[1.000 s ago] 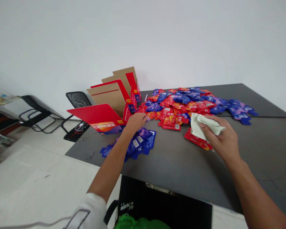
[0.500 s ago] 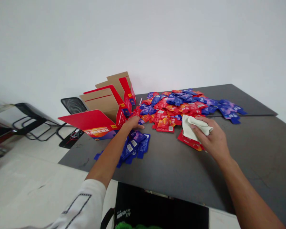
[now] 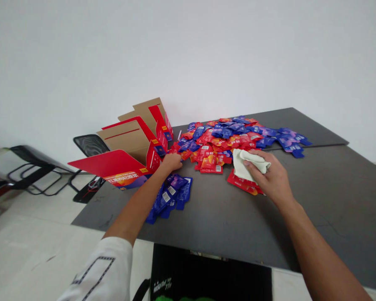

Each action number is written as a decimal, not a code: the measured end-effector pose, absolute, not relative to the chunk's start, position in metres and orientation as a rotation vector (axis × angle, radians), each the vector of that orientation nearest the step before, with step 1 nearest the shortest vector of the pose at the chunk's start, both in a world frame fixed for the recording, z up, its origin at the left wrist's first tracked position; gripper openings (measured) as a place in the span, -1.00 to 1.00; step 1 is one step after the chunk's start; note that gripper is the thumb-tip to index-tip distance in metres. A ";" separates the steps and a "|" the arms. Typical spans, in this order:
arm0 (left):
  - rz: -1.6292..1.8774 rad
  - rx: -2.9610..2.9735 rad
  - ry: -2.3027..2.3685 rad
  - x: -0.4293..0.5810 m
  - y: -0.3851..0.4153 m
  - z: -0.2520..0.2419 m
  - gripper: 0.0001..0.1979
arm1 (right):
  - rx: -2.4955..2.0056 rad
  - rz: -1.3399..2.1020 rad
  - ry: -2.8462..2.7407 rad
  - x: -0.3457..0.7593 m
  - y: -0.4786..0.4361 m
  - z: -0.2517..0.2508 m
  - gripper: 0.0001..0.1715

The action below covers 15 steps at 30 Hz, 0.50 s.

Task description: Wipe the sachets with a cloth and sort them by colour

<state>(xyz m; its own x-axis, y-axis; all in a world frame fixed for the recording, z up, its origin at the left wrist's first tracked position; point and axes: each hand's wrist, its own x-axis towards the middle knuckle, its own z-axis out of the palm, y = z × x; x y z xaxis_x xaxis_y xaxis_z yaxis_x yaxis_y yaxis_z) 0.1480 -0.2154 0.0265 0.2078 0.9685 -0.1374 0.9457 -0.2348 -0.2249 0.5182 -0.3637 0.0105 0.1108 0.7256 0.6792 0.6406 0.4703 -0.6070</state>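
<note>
A heap of red and blue sachets [image 3: 228,138] covers the far middle of a dark grey table [image 3: 225,213]. My right hand [image 3: 271,177] is closed on a folded pale cloth [image 3: 246,162] and rests on a red sachet [image 3: 238,184] at the heap's near edge. My left hand [image 3: 171,162] reaches to the left end of the heap, fingers curled on the sachets beside an open red carton [image 3: 130,152]. A small stack of blue sachets [image 3: 172,194] lies under my left forearm.
A second open carton [image 3: 153,113] stands behind the first. Black wire-frame chairs [image 3: 90,144] sit left of the table by the white wall. A black bag [image 3: 207,276] lies below the table's near edge. Blue sachets [image 3: 290,140] trail off to the right.
The view has drifted, so everything sits further left and lower in frame. Both hands keep their places on the heap and the cloth; my left hand has crept slightly toward the carton.
</note>
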 end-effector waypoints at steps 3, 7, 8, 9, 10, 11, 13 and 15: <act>0.394 -2.318 -1.867 0.153 -0.227 0.032 -0.60 | -1.209 0.097 -1.575 0.519 -0.364 0.012 -0.53; 0.410 -2.327 -1.816 0.159 -0.242 0.046 -0.59 | -1.207 0.091 -1.560 0.520 -0.365 0.013 -0.52; 0.409 -2.340 -1.795 0.161 -0.246 0.052 -0.59 | -1.212 0.091 -1.552 0.521 -0.365 0.013 -0.52; 0.403 -2.355 -1.771 0.164 -0.250 0.058 -0.60 | -1.220 0.090 -1.543 0.522 -0.365 0.014 -0.52; 0.391 -2.373 -1.744 0.167 -0.255 0.066 -0.63 | -1.230 0.090 -1.533 0.523 -0.365 0.014 -0.52; 0.374 -2.394 -1.715 0.171 -0.260 0.073 -0.68 | -1.241 0.086 -1.517 0.524 -0.365 0.014 -0.52; 0.325 -2.444 -1.648 0.181 -0.274 0.089 -0.74 | -1.263 0.076 -1.480 0.527 -0.365 0.014 -0.51; 0.265 -2.512 -1.571 0.195 -0.292 0.102 -0.67 | -1.281 0.059 -1.443 0.530 -0.365 0.015 -0.52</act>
<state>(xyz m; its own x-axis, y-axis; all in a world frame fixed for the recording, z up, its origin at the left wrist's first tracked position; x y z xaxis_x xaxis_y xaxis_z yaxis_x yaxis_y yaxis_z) 0.1949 -0.2920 0.1024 0.4304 0.9006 -0.0614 0.8709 -0.4322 -0.2339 0.5302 -0.3647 0.0151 0.2436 0.6992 0.6722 0.6421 0.4031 -0.6521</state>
